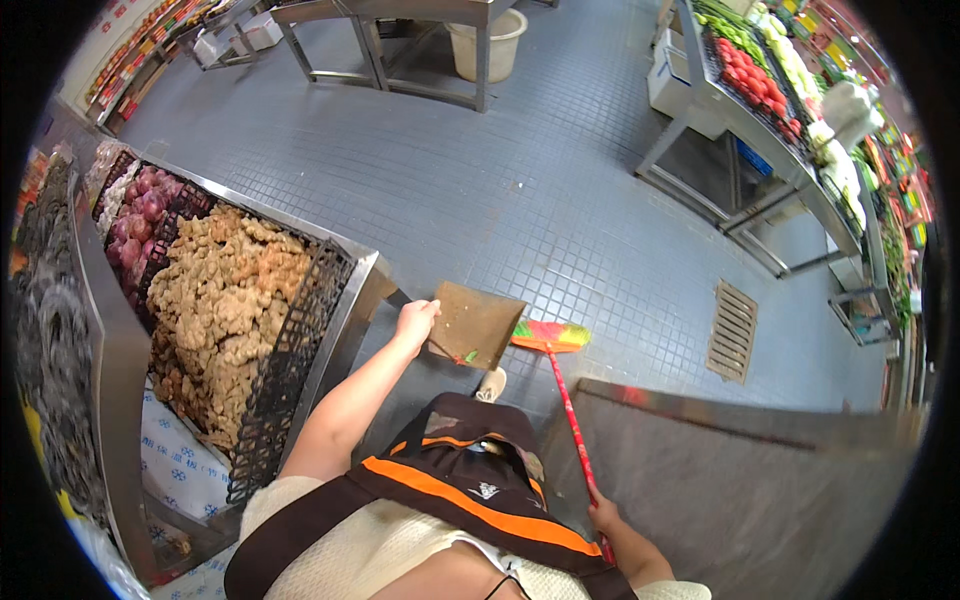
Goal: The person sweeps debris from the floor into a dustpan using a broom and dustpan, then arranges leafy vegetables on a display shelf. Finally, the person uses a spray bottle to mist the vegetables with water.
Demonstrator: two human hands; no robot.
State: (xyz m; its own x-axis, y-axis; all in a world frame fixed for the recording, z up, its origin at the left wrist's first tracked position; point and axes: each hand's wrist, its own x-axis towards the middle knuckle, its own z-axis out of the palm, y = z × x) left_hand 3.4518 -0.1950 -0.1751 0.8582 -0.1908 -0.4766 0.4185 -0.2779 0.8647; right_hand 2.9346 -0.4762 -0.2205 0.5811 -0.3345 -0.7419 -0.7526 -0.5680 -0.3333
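Observation:
My left hand (418, 320) is closed at the edge of a brown metal dustpan (484, 318), where a dark handle shows beside it. Small green and red scraps (466, 357) lie in the pan, with a few pale specks. My right hand (604, 514) grips the red stick of a broom (570, 412), low on the right by my apron. The broom's head (552, 335), orange with green and pink bristles, rests on the tiled floor right beside the dustpan's right edge.
On the left a metal-edged stand holds ginger (230, 310) and red onions (140, 220) in black crates. A steel table (720, 480) is close on my right. Beyond it are a floor drain grate (733, 332) and a vegetable stand with tomatoes (750, 82). A white bucket (490, 48) stands far ahead.

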